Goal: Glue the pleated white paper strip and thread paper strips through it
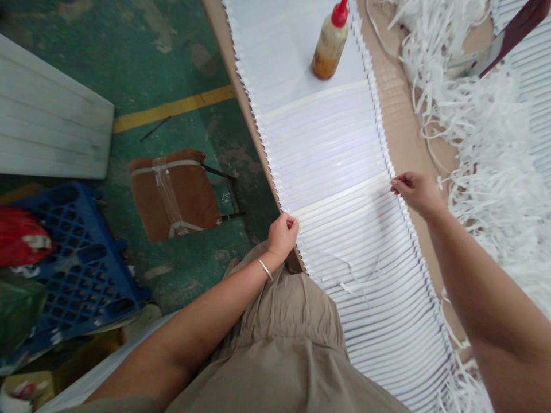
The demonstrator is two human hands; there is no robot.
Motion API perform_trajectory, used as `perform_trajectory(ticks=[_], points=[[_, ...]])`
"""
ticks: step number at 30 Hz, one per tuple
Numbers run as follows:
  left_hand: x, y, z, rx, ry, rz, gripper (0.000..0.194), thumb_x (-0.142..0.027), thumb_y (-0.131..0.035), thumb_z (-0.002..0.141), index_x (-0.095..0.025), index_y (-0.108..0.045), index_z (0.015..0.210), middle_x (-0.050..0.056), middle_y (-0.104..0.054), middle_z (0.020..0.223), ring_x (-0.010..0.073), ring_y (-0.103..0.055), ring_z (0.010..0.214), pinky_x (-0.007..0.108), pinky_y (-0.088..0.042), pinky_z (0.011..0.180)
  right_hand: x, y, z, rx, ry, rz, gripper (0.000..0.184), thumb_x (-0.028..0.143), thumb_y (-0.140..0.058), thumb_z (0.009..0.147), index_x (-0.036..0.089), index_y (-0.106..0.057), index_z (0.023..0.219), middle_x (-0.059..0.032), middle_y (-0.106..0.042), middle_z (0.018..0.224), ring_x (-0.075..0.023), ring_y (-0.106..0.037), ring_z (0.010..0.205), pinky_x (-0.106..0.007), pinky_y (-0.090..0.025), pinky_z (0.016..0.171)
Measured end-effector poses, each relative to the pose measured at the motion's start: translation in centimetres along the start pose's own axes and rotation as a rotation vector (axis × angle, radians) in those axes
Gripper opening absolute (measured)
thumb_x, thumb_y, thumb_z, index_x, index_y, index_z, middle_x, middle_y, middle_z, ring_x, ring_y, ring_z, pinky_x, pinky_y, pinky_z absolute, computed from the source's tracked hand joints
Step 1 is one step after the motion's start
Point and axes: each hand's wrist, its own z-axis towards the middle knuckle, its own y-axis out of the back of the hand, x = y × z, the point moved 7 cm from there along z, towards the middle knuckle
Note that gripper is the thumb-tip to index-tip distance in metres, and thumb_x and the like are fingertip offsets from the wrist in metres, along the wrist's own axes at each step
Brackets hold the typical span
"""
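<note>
A long white slatted sheet [327, 166] with toothed edges runs away from me along the table. At its left edge my left hand [283, 234] is closed in a pinch. Across from it, my right hand [415, 192] pinches at the right edge. Between the two hands a pale white strip [344, 198] lies straight across the sheet, its ends at my fingertips. The exact grip is partly hidden by my fingers. Loose bits of strip [353, 287] lie on the slats closer to me. Farther up the sheet stands a red-capped squeeze bottle [329, 46] holding amber liquid.
A heap of white strip scraps [486, 143] covers the right side, with a dark-handled tool [501, 49] in it. Brown cardboard [396, 103] lies under the sheet. A padded stool [176, 195], blue pallet [77, 258] and white panel [51, 109] occupy the floor at left.
</note>
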Motion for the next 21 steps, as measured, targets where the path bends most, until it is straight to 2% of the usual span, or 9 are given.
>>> perform_trajectory(ticks=[8,11,15,21], points=[[-0.3,0.1,0.0,0.015,0.006,0.061,0.017,-0.021,-0.062,0.09,-0.022,-0.056,0.074,0.003,-0.071,0.079,0.0194,-0.067,0.076,0.028,-0.045,0.073,-1.3,-1.0,0.9,-0.039,-0.031,0.013,0.024,0.043,-0.068,0.082,0.02,-0.064,0.079,-0.0032,-0.068,0.068,-0.0176,-0.06,0.062,-0.031,-0.045,0.063],[-0.4,0.1,0.0,0.016,-0.017,0.073,0.018,-0.022,-0.06,0.091,-0.022,-0.056,0.073,0.003,-0.07,0.077,0.0193,-0.066,0.075,0.028,-0.045,0.073,-1.3,-1.0,1.1,-0.086,-0.055,0.0,0.023,0.042,-0.07,0.079,0.02,-0.064,0.078,-0.0032,-0.068,0.069,-0.0176,-0.059,0.063,-0.031,-0.045,0.064],[-0.4,0.0,0.2,0.011,-0.043,0.095,0.017,-0.024,-0.059,0.091,-0.022,-0.055,0.074,0.003,-0.069,0.076,0.0194,-0.065,0.074,0.028,-0.044,0.072,-1.6,-1.8,1.5,-0.075,-0.079,0.044,0.019,0.038,-0.062,0.081,0.019,-0.064,0.08,-0.0043,-0.069,0.072,-0.0184,-0.059,0.066,-0.033,-0.046,0.068],[-0.3,-0.2,0.5,0.005,-0.059,0.132,0.017,-0.027,-0.059,0.09,-0.023,-0.055,0.073,0.003,-0.067,0.072,0.0201,-0.064,0.07,0.029,-0.042,0.068,-2.5,-2.7,2.3,-0.111,-0.071,0.021,0.015,0.036,-0.061,0.082,0.021,-0.06,0.08,-0.0028,-0.066,0.073,-0.0187,-0.059,0.07,-0.033,-0.048,0.072]])
